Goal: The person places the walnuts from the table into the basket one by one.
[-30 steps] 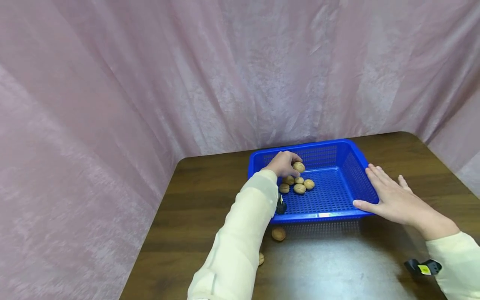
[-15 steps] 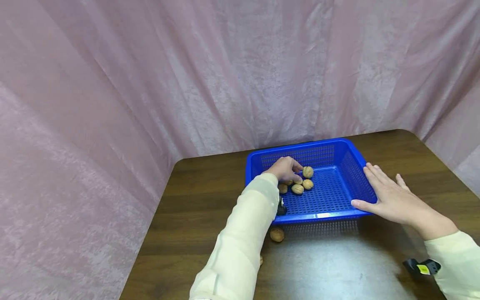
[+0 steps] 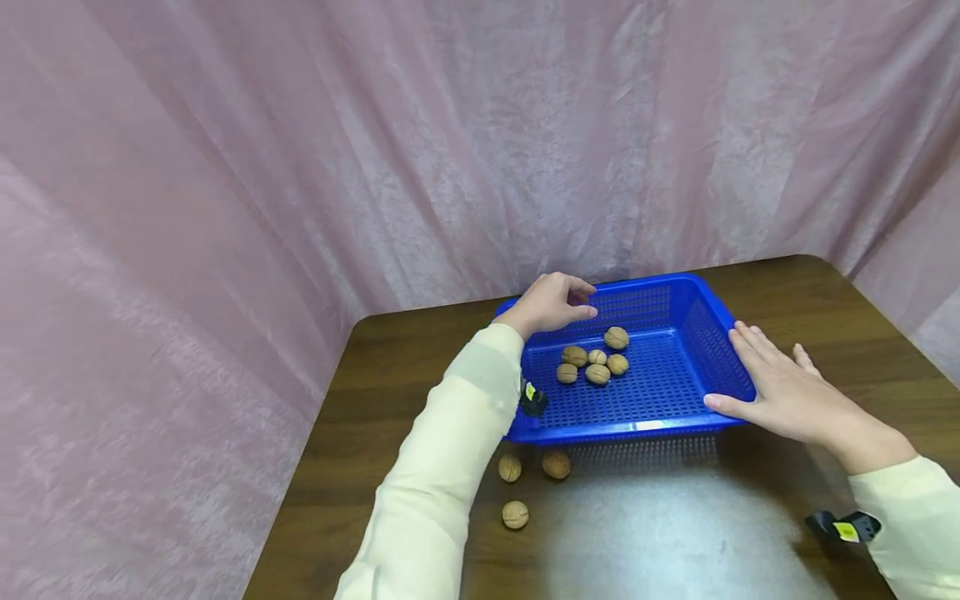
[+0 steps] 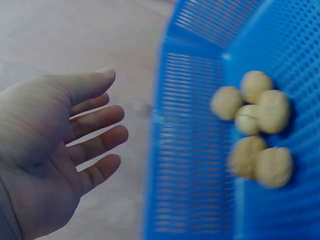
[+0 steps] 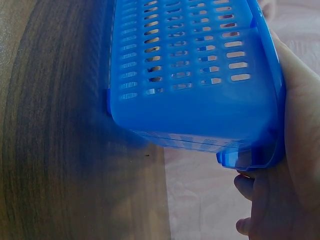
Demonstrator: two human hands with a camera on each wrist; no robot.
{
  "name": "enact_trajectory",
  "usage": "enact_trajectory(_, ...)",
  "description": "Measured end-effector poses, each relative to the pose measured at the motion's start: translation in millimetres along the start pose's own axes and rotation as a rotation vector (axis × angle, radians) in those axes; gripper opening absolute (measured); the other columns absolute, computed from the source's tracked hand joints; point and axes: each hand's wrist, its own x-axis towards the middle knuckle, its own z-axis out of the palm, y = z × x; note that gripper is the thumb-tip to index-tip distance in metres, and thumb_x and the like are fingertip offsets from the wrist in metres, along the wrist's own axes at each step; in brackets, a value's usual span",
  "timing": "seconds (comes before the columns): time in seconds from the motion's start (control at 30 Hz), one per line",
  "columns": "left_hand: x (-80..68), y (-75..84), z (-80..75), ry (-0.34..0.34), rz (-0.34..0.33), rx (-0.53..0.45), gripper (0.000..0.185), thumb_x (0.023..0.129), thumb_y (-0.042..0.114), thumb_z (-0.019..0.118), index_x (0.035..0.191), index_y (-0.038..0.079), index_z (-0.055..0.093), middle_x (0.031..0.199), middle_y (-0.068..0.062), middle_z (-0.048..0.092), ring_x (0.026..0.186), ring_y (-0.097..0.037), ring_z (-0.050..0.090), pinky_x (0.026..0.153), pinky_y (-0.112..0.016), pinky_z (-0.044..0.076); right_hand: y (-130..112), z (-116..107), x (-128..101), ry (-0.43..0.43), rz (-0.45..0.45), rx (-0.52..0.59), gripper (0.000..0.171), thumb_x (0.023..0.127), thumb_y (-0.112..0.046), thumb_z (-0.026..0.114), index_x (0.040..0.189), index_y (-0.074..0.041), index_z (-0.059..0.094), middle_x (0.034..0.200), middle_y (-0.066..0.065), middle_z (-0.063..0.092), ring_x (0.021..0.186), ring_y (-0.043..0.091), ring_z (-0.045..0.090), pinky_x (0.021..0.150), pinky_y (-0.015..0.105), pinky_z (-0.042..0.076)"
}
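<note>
A blue plastic basket (image 3: 637, 429) holds several walnuts (image 3: 597, 374), grouped toward its left and middle. My left hand (image 3: 553, 302) is raised over the basket's back left part. In the left wrist view that left hand (image 4: 60, 135) holds nothing, its fingers loosely extended and apart from the walnuts (image 4: 272, 111). Against the basket's right rim lies my right hand (image 3: 787, 396), fingers straight along the side and thumb at the front corner. From the right wrist, the basket wall (image 5: 190, 110) shows with the right hand (image 5: 295, 165) touching its rim.
Three more walnuts lie on the wooden table (image 3: 405, 417) in front of the basket: one by its front rim (image 3: 557, 464), a walnut to the left (image 3: 510, 468) and a nearer walnut (image 3: 515, 515). A pink curtain (image 3: 480, 150) hangs behind the table.
The left hand has let go of a walnut, which now sits at the back of the group, and has risen up and left. The right hand stays on the rim.
</note>
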Motion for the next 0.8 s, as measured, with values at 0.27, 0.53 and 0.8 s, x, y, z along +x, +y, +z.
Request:
enact_trajectory(0.27,-67.3,-6.9,-50.0,0.111,0.041,0.047,0.040,0.090,0.034,0.068,0.125,0.015,0.065,0.115,0.002,0.067,0.103,-0.009,0.059,0.088,-0.025,0.046,5.4,0.0,6.5,-0.016,0.000,0.002,0.107,0.088,-0.061,0.057,0.152,0.001,-0.001,0.159,0.019,-0.006,0.145,0.032,-0.012,0.102,0.063,-0.021)
enact_trajectory(0.53,-142.7,-58.1,-44.4,0.269,-0.003,-0.030,0.033,0.089,0.028,0.071,0.117,0.012,0.069,0.109,0.000,0.069,0.097,-0.012,0.062,0.079,-0.032,0.050,9.4,-2.5,7.4,-0.013,-0.005,0.001,0.106,0.088,-0.060,0.058,0.152,0.003,0.001,0.158,0.021,-0.004,0.145,0.032,-0.011,0.103,0.064,-0.020)
enact_trajectory(0.8,-194.7,-98.5,3.1,0.291,-0.078,-0.126,0.029,0.087,0.024,0.073,0.114,0.012,0.070,0.106,0.003,0.069,0.096,-0.017,0.065,0.082,-0.040,0.052,14.7,-4.0,6.1,-0.025,0.006,-0.001,0.106,0.089,-0.059,0.057,0.152,0.003,-0.001,0.158,0.020,-0.008,0.144,0.032,-0.014,0.102,0.062,-0.022)
